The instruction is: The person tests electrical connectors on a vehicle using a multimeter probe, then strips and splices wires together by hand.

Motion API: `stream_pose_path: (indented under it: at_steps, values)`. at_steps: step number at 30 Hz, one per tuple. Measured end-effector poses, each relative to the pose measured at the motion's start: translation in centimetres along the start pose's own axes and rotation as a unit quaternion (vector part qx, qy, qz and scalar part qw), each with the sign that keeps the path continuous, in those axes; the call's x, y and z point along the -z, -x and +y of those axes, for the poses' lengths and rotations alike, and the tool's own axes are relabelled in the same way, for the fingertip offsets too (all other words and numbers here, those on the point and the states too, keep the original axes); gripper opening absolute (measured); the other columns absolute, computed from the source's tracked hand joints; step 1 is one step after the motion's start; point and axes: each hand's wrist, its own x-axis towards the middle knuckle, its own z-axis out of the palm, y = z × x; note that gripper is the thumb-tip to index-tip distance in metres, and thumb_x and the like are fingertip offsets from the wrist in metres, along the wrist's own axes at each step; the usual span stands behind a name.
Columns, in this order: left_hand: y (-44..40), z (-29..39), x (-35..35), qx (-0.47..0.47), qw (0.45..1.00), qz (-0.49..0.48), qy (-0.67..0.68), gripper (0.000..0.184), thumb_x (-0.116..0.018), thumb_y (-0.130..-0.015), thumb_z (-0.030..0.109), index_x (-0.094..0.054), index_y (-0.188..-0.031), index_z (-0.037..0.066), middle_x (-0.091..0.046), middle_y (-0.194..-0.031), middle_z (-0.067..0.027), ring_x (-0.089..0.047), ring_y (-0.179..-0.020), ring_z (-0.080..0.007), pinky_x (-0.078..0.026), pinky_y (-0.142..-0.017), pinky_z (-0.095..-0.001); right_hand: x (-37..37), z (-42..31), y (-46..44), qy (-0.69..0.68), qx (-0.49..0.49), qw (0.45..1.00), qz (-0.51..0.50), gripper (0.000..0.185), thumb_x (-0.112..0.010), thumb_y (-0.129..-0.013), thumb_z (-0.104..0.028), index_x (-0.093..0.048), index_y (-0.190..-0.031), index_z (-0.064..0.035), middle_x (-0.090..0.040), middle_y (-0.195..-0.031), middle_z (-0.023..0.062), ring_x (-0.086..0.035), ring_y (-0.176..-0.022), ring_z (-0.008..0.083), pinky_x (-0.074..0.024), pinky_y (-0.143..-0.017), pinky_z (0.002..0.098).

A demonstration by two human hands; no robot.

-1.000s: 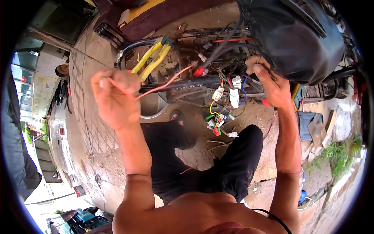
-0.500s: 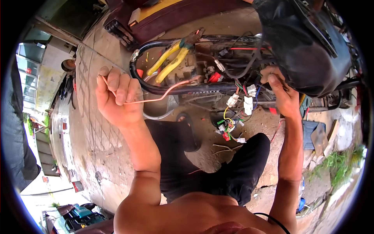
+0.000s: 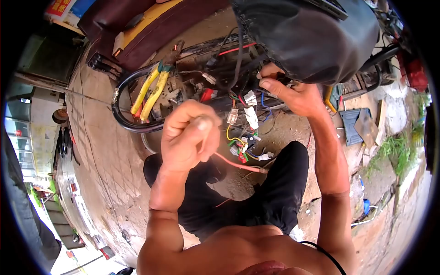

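My left hand (image 3: 190, 135) is closed on an orange wire (image 3: 236, 163), whose free end hangs over the ground between my knees. At the frame, beside the black cover (image 3: 307, 41), my right hand (image 3: 291, 94) has thumb and fingers pinched together; what they hold is too small to make out. White connectors (image 3: 250, 117) and coloured wires hang just left of that hand. Yellow-handled pliers (image 3: 155, 91) lie across the black tube frame (image 3: 120, 103) at the upper left.
A dark red seat (image 3: 156, 32) with a yellow strip stands behind the frame. Blue and brown flat pieces (image 3: 355, 126) lie on the ground at the right, near grass (image 3: 394, 149). My bent knees are below the connectors.
My left hand has moved right and closer to the hanging connectors, carrying the orange wire, whose far end now points toward my knees. My right hand stays at the frame by the cover.
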Motion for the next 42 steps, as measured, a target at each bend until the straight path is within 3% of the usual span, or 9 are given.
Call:
stream_pose_path:
  at_steps: [4, 7, 15, 21, 26, 32, 36, 39, 42]
  values:
    - [-2.6, 1.0, -1.8, 0.062, 0.991, 0.050, -0.107, 0.017, -0.051, -0.103, 0.012, -0.060, -0.104, -0.004, -0.060, -0.069, -0.0102, -0.046, -0.044, -0.0102, -0.037, -0.040, -0.0232, 0.2, 0.3, -0.1, -0.057, -0.028, 0.998, -0.010, 0.017, -0.071, -0.097, -0.013, -0.070, -0.108, 0.0008, -0.072, -0.095, 0.0042, -0.066, -0.088, 0.0137, -0.0543, -0.082, 0.0298]
    - [-4.9, 1.1, -1.8, 0.056, 0.984, 0.012, -0.169, 0.017, -0.055, -0.103, 0.014, -0.060, -0.103, -0.003, -0.062, -0.070, -0.0097, -0.047, -0.046, -0.0091, -0.036, -0.040, -0.0214, 0.4, 0.3, -0.2, -0.090, -0.026, 0.995, -0.025, 0.017, -0.066, -0.100, -0.011, -0.068, -0.109, 0.0019, -0.072, -0.095, 0.0057, -0.067, -0.088, 0.0148, -0.0548, -0.082, 0.0301]
    - [-6.5, -0.5, -1.2, 0.084, 0.985, 0.039, -0.148, 0.026, -0.058, -0.105, 0.025, -0.059, -0.088, 0.004, -0.049, -0.057, -0.0003, -0.040, -0.043, -0.0056, -0.030, -0.039, -0.0209, 1.1, 0.8, -0.3, -0.098, -0.014, 0.993, -0.067, 0.011, -0.057, -0.103, -0.009, -0.058, -0.098, -0.0001, -0.064, -0.093, 0.0093, -0.060, -0.091, 0.0190, -0.0497, -0.086, 0.0356]
    - [-7.4, -0.3, -0.6, 0.132, 0.985, 0.061, -0.097, 0.032, -0.058, -0.105, 0.030, -0.062, -0.086, 0.004, -0.050, -0.055, -0.0007, -0.037, -0.039, -0.0058, -0.029, -0.038, -0.0217, 1.2, 0.5, -0.4, -0.105, 0.011, 0.992, -0.075, 0.010, -0.060, -0.103, -0.010, -0.061, -0.106, 0.0002, -0.066, -0.093, 0.0059, -0.063, -0.092, 0.0158, -0.0516, -0.084, 0.0306]
    - [-7.6, -0.3, -1.2, 0.111, 0.985, 0.072, -0.110, 0.029, -0.057, -0.106, 0.029, -0.061, -0.109, 0.001, -0.050, -0.055, -0.0001, -0.036, -0.039, -0.0062, -0.030, -0.038, -0.0226, 1.0, -0.3, -0.2, -0.072, 0.008, 0.995, -0.065, 0.012, -0.064, -0.100, -0.011, -0.063, -0.105, -0.0006, -0.068, -0.103, 0.0062, -0.063, -0.095, 0.0161, -0.0511, -0.086, 0.0301]
    - [-7.0, 0.0, -1.0, 0.094, 0.990, -0.004, -0.101, 0.056, -0.050, -0.108, 0.034, -0.044, -0.147, -0.004, -0.036, -0.055, 0.0040, -0.041, -0.045, -0.0068, -0.035, -0.046, -0.0210, 0.4, -3.6, 0.5, -0.058, -0.068, 0.995, -0.040, 0.038, -0.074, -0.092, -0.026, -0.067, -0.117, 0.0020, -0.069, -0.118, 0.0116, -0.063, -0.109, 0.0217, -0.0479, -0.098, 0.0367]
    - [-6.6, 0.3, -0.8, 0.095, 0.992, -0.040, -0.074, 0.056, -0.049, -0.108, 0.036, -0.045, -0.147, -0.004, -0.034, -0.055, 0.0047, -0.041, -0.044, -0.0077, -0.036, -0.046, -0.0224, -0.3, -6.0, 1.6, 0.230, -0.007, 0.973, 0.034, 0.048, -0.077, -0.087, -0.028, -0.066, -0.122, 0.0032, -0.069, -0.119, 0.0207, -0.064, -0.113, 0.0369, -0.0471, -0.100, 0.0409]
    - [-6.7, 0.6, -1.1, 0.105, 0.988, -0.038, -0.107, 0.054, -0.048, -0.108, 0.035, -0.046, -0.146, -0.004, -0.034, -0.055, 0.0048, -0.041, -0.044, -0.0071, -0.037, -0.047, -0.0223, -0.3, -9.0, 3.2, 0.377, -0.044, 0.924, 0.046, 0.046, -0.075, -0.087, -0.022, -0.065, -0.124, 0.0032, -0.067, -0.120, 0.0205, -0.063, -0.113, 0.0365, -0.0463, -0.101, 0.0417]
    - [-6.5, 0.1, -0.9, 0.077, 0.986, -0.063, -0.131, 0.052, -0.047, -0.108, 0.033, -0.047, -0.146, -0.004, -0.039, -0.055, 0.0045, -0.040, -0.044, -0.0057, -0.036, -0.046, -0.0218, -0.8, -10.9, 3.3, 0.355, 0.015, 0.933, 0.051, 0.040, -0.078, -0.079, -0.013, -0.070, -0.116, 0.0005, -0.069, -0.109, 0.0185, -0.064, -0.102, 0.0369, -0.0497, -0.093, 0.0415]
